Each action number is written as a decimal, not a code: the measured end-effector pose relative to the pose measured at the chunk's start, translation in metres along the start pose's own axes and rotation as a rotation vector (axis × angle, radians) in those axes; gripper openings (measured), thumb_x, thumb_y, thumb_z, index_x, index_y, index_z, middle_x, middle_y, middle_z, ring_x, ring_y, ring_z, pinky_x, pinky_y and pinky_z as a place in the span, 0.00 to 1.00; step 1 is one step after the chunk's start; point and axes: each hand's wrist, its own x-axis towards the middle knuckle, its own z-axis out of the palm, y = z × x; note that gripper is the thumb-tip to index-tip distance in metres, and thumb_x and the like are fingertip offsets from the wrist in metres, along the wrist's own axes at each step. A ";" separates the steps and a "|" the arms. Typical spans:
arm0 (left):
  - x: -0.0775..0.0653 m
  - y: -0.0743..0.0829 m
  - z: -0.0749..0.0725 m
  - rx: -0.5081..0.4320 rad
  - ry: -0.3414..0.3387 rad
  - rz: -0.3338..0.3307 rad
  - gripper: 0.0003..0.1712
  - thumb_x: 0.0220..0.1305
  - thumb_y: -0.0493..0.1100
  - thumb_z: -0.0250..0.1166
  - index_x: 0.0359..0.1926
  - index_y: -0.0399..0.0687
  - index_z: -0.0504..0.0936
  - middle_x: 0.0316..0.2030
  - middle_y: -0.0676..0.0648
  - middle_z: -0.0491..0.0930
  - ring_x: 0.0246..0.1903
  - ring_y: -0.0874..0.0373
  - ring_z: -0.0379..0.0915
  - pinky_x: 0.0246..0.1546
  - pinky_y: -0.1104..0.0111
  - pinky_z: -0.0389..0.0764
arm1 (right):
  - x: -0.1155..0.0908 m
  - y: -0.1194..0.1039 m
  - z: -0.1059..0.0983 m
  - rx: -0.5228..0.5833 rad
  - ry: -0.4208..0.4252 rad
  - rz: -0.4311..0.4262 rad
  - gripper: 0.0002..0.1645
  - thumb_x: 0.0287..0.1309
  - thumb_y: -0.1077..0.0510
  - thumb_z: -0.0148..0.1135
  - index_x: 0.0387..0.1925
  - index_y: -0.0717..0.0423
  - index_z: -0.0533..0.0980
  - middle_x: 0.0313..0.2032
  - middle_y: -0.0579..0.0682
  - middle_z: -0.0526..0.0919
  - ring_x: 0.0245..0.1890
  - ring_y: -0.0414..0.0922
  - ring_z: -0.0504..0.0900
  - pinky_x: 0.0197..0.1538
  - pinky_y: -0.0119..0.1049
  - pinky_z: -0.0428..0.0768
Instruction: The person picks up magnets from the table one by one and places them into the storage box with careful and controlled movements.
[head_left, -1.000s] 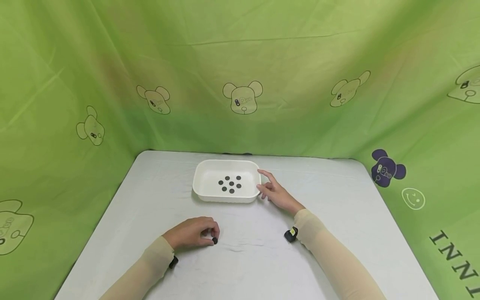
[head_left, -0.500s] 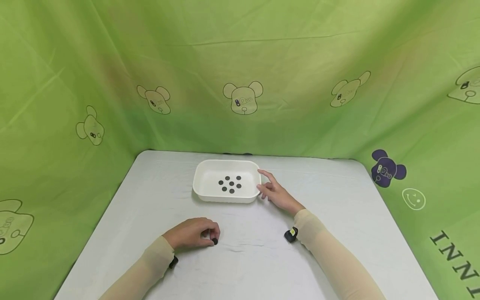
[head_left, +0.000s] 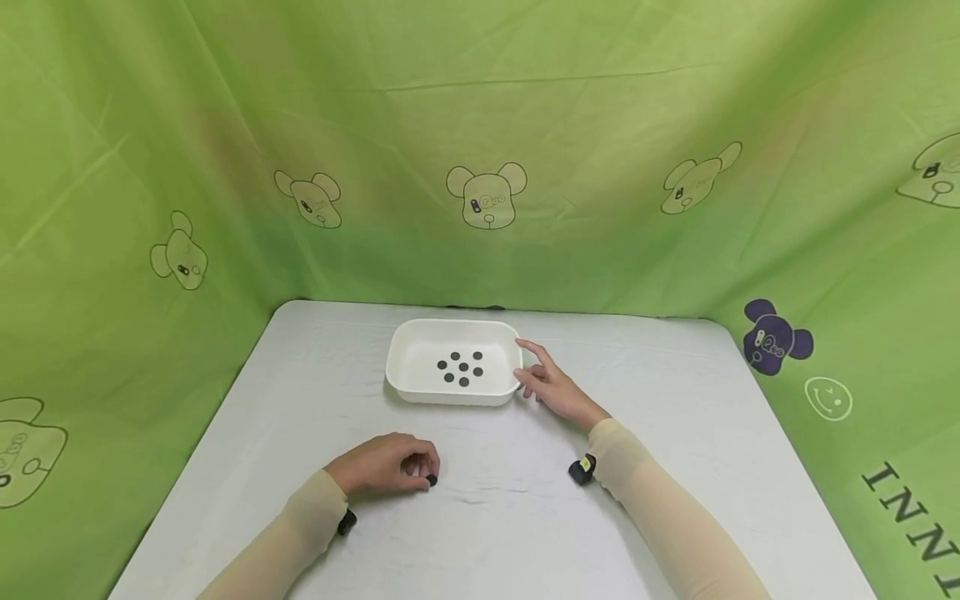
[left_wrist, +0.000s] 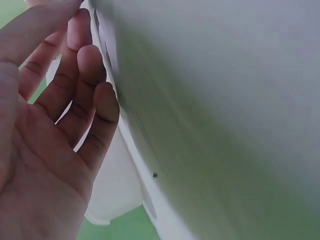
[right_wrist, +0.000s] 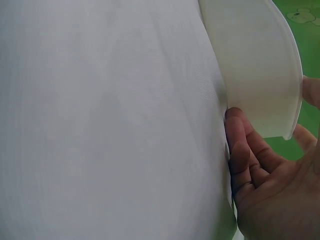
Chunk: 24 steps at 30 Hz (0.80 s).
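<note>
In the head view my left hand [head_left: 390, 463] pinches a small round black piece [head_left: 431, 480] between thumb and fingertips, low at the tabletop. The left wrist view shows the palm and bent fingers [left_wrist: 92, 65]; the black piece does not show there. A white rectangular tray [head_left: 408, 397] stands further back, with several flat black discs [head_left: 463, 367] lying apart on its floor. My right hand [head_left: 557, 390] is at the tray's right end, index finger and thumb touching the rim. The right wrist view has the right hand [right_wrist: 275, 185] beside the tray's outer wall [right_wrist: 255, 65].
A pale cloth with slight wrinkles covers the table [head_left: 660, 400]. Green fabric with printed bear heads [head_left: 486, 200] hangs along the back and both sides. Each wrist carries a small black camera [head_left: 582, 470].
Almost nothing differs. My left hand, with the black piece in it, shifts only very slightly; the right hand and the tray stay where they were.
</note>
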 end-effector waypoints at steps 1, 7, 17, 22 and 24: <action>0.000 0.000 -0.001 -0.010 0.002 -0.011 0.11 0.67 0.43 0.76 0.41 0.69 0.85 0.31 0.68 0.77 0.34 0.70 0.73 0.40 0.73 0.77 | 0.000 0.000 0.000 0.000 0.001 0.000 0.41 0.84 0.51 0.56 0.86 0.47 0.49 0.48 0.69 0.85 0.46 0.64 0.83 0.46 0.49 0.81; 0.002 -0.003 -0.005 -0.036 0.025 -0.035 0.11 0.69 0.44 0.75 0.42 0.70 0.84 0.31 0.66 0.78 0.35 0.68 0.75 0.40 0.73 0.78 | 0.001 -0.001 0.001 0.001 0.004 -0.004 0.41 0.84 0.52 0.55 0.86 0.47 0.49 0.49 0.71 0.85 0.46 0.66 0.83 0.46 0.46 0.80; 0.008 -0.004 -0.023 -0.077 0.101 -0.003 0.08 0.69 0.42 0.76 0.45 0.61 0.88 0.35 0.64 0.81 0.37 0.66 0.77 0.43 0.71 0.82 | 0.001 -0.001 0.002 -0.009 0.013 -0.007 0.41 0.84 0.51 0.55 0.86 0.47 0.49 0.48 0.71 0.85 0.45 0.65 0.82 0.45 0.45 0.80; 0.010 -0.006 -0.032 -0.103 0.160 0.010 0.08 0.70 0.39 0.75 0.46 0.57 0.87 0.38 0.59 0.84 0.38 0.67 0.77 0.44 0.70 0.83 | 0.001 -0.001 0.002 -0.009 0.013 -0.004 0.41 0.84 0.51 0.55 0.86 0.47 0.49 0.47 0.71 0.85 0.45 0.65 0.82 0.45 0.45 0.80; 0.011 -0.006 -0.035 -0.109 0.194 0.008 0.09 0.71 0.39 0.74 0.47 0.57 0.87 0.39 0.59 0.85 0.38 0.67 0.77 0.44 0.69 0.83 | 0.000 -0.001 0.002 -0.008 0.013 -0.006 0.41 0.84 0.51 0.55 0.86 0.47 0.49 0.47 0.71 0.85 0.45 0.66 0.82 0.45 0.45 0.80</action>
